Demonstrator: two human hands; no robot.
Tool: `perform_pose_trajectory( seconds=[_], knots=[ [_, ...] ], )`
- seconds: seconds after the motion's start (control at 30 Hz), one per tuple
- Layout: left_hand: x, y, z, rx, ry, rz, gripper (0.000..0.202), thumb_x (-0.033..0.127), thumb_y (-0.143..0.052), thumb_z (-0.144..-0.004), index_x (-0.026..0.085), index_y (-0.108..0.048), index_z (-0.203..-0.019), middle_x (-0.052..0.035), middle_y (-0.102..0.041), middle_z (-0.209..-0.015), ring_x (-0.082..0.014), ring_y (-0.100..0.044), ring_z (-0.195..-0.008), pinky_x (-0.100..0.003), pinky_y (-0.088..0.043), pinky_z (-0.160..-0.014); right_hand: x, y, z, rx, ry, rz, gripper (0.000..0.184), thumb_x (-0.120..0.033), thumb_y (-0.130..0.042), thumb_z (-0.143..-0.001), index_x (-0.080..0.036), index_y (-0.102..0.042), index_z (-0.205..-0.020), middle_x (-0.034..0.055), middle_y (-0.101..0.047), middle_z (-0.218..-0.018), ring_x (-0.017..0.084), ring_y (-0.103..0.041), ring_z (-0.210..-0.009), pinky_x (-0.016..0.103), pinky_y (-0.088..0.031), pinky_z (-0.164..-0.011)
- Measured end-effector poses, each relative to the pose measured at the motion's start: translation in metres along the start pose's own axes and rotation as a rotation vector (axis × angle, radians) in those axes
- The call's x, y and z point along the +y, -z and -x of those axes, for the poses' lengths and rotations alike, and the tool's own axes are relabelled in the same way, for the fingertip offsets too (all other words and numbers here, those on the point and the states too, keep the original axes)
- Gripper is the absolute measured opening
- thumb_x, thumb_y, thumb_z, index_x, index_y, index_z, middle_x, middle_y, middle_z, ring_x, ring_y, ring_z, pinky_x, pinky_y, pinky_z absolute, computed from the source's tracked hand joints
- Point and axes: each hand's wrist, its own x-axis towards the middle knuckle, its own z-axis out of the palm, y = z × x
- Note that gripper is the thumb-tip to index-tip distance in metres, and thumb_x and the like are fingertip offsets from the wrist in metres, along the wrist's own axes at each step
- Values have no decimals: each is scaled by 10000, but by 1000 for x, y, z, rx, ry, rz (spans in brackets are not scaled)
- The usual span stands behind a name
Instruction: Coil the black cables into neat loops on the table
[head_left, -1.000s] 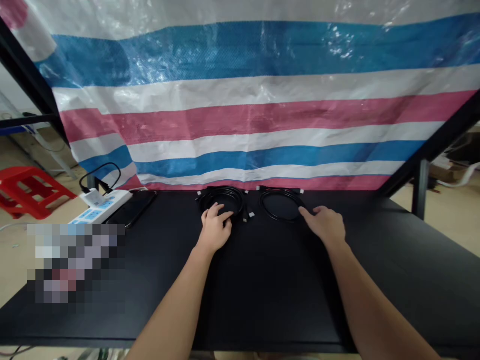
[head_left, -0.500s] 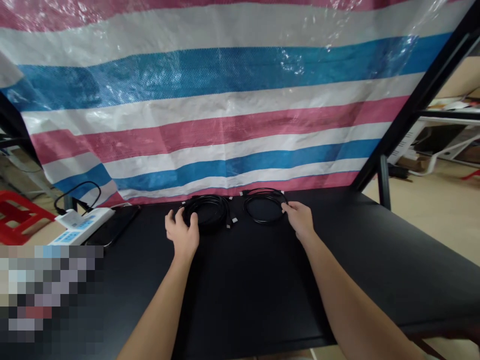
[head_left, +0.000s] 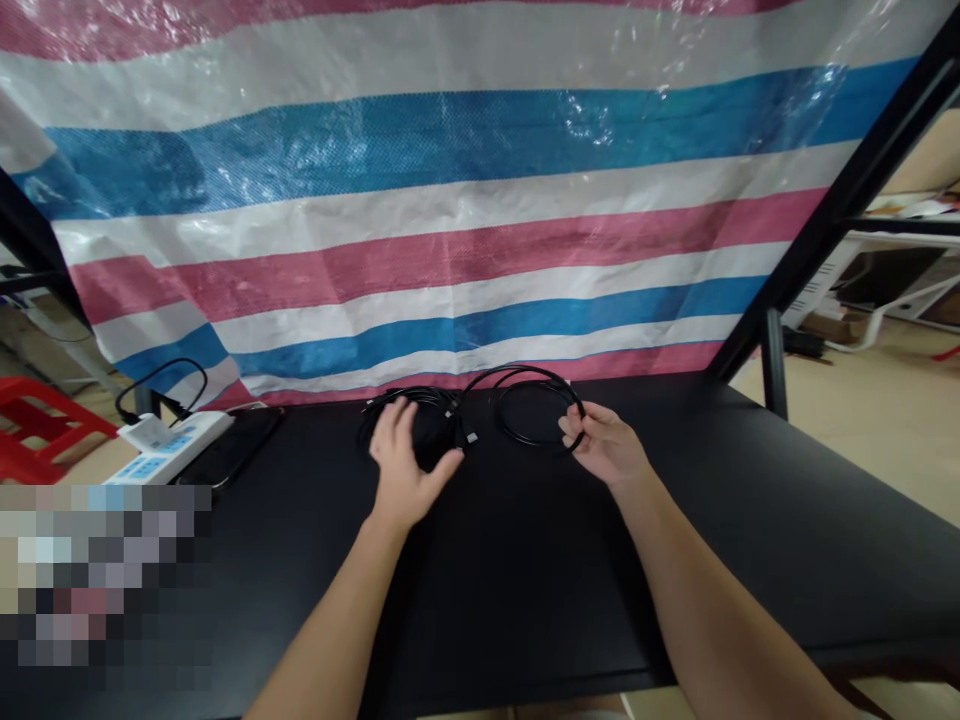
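Note:
Two coils of thin black cable lie near the back edge of a black table [head_left: 495, 590]. The thicker left coil [head_left: 431, 395] shows light metal plugs at its right side. My left hand [head_left: 401, 470] is over that coil's near left part, fingers spread and thumb out to the right; whether it touches the cable I cannot tell. My right hand [head_left: 604, 440] pinches the right side of the smaller cable coil [head_left: 525, 440], lifting it slightly. A loop of cable arches from the smaller coil across to the left one.
A white power strip [head_left: 187, 435] with a plugged-in charger [head_left: 146, 432] stands at the left, beside a flat black device [head_left: 240, 445]. A striped plastic sheet [head_left: 450, 240] hangs behind the table between black frame bars. A red stool [head_left: 45, 430] is at the far left.
My left hand has moved right across the thicker coil, its fingers spreading wider. My right hand has taken more of the smaller coil, and a cable loop now rises toward the left coil.

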Motion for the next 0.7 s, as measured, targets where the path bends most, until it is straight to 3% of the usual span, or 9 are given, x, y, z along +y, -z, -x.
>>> perform_pose_trajectory(
  seconds=[0.07, 0.17, 0.3, 0.4, 0.53, 0.63, 0.7],
  knots=[
    [9, -4, 3, -86, -103, 129, 557, 501, -595, -764, 197, -505, -1222, -162, -587, -1215, -313, -526, -1170, -496, -408, -968, 1, -4, 3, -108, -40, -1, 285, -326, -862, -423, -196, -663, -580, -41, -446, -458, 57, -344, -454, 176, -234, -367],
    [21, -7, 5, -105, -53, 275, 327, 392, -425, -888, 199, -581, -1100, -90, -664, -913, -209, -639, -865, -373, -497, -810, 5, -11, 6, -255, -101, 1, 311, -391, -868, -433, -201, -674, -585, -51, -424, -432, 52, -315, -431, 184, -238, -372],
    [32, -7, 5, -133, 126, 436, 290, 393, -453, -865, 190, -608, -1003, -36, -637, -742, -164, -613, -669, -292, -495, -648, 14, -21, 6, -343, -160, 7, 345, -438, -861, -454, -207, -692, -645, -56, -440, -437, 45, -304, -407, 177, -237, -361],
    [33, -5, 3, -122, 323, 584, 273, 439, -486, -838, 194, -601, -867, 40, -491, -525, -116, -486, -463, -232, -405, -476, 11, -18, 7, -308, -159, 22, 382, -460, -843, -461, -225, -705, -729, -24, -557, -515, 45, -318, -393, 167, -174, -331],
    [24, 6, -6, -76, 483, 929, 389, 534, -590, -730, 198, -460, -583, 92, -272, -417, -54, -263, -340, -181, -221, -349, -8, 8, 7, -102, 12, 34, 406, -570, -723, -518, -259, -692, -778, 24, -684, -720, 60, -318, -383, 181, -126, -297],
    [16, 19, -15, -30, 536, 1129, 484, 547, -645, -668, 200, -353, -496, 99, -231, -388, -30, -190, -308, -165, -159, -315, -16, 26, 1, 275, 210, 87, 246, -473, -673, -567, -254, -640, -674, 3, -658, -657, 78, -363, -426, 196, -233, -341],
    [12, 26, -20, 8, 587, 1205, 477, 520, -661, -664, 197, -352, -497, 97, -238, -379, -28, -185, -299, -164, -178, -302, -13, 28, -5, 516, 215, 250, 240, -406, -702, -514, -230, -621, -655, -2, -635, -614, 79, -378, -432, 198, -216, -348]
  ],
)
